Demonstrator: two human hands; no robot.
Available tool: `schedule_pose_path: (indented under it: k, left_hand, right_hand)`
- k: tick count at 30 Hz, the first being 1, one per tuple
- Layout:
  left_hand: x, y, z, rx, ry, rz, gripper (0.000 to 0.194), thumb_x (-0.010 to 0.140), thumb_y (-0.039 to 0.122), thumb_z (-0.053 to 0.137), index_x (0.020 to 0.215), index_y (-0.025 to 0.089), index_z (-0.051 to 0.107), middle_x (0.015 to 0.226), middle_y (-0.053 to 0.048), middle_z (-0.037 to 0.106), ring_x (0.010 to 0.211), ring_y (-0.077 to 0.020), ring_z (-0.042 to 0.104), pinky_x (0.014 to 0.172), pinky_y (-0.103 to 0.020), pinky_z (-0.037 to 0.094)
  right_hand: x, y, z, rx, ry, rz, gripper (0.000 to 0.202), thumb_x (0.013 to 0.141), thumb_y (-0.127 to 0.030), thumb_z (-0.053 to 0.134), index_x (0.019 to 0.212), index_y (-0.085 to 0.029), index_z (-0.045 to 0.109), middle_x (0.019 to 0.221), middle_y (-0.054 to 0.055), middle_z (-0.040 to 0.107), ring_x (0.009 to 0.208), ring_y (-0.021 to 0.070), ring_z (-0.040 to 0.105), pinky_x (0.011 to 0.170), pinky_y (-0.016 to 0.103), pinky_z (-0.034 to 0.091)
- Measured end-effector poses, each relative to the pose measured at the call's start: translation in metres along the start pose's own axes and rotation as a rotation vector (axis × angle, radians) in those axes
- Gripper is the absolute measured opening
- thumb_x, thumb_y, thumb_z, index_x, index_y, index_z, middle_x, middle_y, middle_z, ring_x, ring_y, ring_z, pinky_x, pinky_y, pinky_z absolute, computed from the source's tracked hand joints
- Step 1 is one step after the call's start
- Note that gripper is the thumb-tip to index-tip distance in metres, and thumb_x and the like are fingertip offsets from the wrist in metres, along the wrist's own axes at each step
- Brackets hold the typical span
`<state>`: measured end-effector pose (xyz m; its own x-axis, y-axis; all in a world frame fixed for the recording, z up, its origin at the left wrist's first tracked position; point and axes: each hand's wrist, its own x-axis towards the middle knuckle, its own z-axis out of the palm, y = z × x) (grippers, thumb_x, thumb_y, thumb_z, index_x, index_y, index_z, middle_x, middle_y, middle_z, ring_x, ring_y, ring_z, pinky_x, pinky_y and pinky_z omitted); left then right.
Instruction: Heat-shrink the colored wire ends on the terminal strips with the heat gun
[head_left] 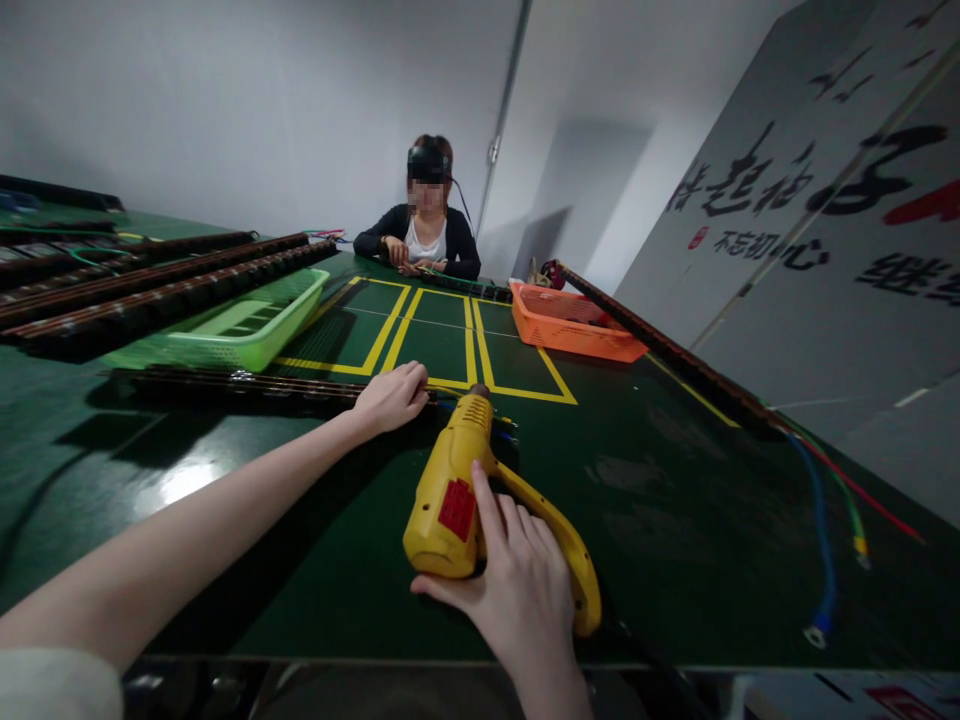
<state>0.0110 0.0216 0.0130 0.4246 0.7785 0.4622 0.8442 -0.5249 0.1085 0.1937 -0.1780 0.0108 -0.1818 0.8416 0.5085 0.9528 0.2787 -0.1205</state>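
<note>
My right hand (517,565) is wrapped round the handle of a yellow heat gun (442,500) with a red label, its index finger stretched along the body. The dark nozzle points away from me, toward several thin wire ends (508,425) with small lugs. My left hand (394,395) is closed over the right end of a long dark strip with metal conductors (262,385), which lies on the green table (637,560). The wires come out beside my left hand, close to the nozzle.
A green basket (277,335) stands at the left, with several long dark strips (172,285) above it. An orange basket (570,325) is at the back right, beside another long strip (675,345) with coloured lug-ended cables (825,560). Across the table sits a person (427,235) with a headset.
</note>
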Motion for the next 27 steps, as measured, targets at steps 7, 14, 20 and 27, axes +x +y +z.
schedule_pose_path:
  k: [7, 14, 20, 27]
  left_hand:
    - [-0.005, 0.003, 0.001, 0.094, 0.046, 0.059, 0.013, 0.087, 0.024, 0.036, 0.092, 0.019, 0.047, 0.092, -0.006, 0.054, 0.083, -0.0205, 0.056, 0.069, -0.032, 0.042]
    - [-0.005, 0.003, 0.0, 0.085, 0.026, 0.068, 0.013, 0.087, 0.022, 0.035, 0.091, 0.019, 0.047, 0.091, -0.006, 0.053, 0.082, -0.0203, 0.054, 0.069, -0.032, 0.041]
    - [-0.005, 0.002, -0.003, 0.022, -0.002, 0.07, 0.016, 0.09, 0.025, 0.033, 0.094, 0.019, 0.047, 0.092, -0.006, 0.053, 0.083, -0.0204, 0.054, 0.069, -0.031, 0.04]
    - [-0.006, 0.003, -0.003, 0.041, 0.032, 0.085, 0.015, 0.09, 0.026, 0.033, 0.092, 0.019, 0.046, 0.092, -0.006, 0.052, 0.077, -0.0191, 0.054, 0.065, -0.03, 0.039]
  right_hand:
    - [-0.003, -0.006, 0.002, -0.034, 0.012, -0.018, 0.116, 0.052, -0.081, 0.056, 0.143, -0.016, 0.025, 0.092, 0.006, 0.057, 0.081, 0.0231, 0.054, 0.075, 0.037, 0.041]
    - [-0.004, -0.024, 0.006, -0.018, 0.058, -0.114, 0.117, 0.055, -0.087, 0.044, 0.142, -0.01, 0.027, 0.083, 0.007, 0.057, 0.071, 0.0218, 0.054, 0.065, 0.038, 0.044]
    - [-0.005, -0.033, 0.005, -0.017, 0.05, -0.143, 0.119, 0.05, -0.088, 0.046, 0.14, -0.012, 0.031, 0.084, 0.007, 0.058, 0.07, 0.0217, 0.055, 0.066, 0.038, 0.046]
    - [-0.006, -0.027, 0.005, 0.042, 0.038, -0.14, 0.121, 0.046, -0.085, 0.055, 0.141, -0.015, 0.029, 0.087, 0.006, 0.059, 0.072, 0.0211, 0.055, 0.067, 0.036, 0.045]
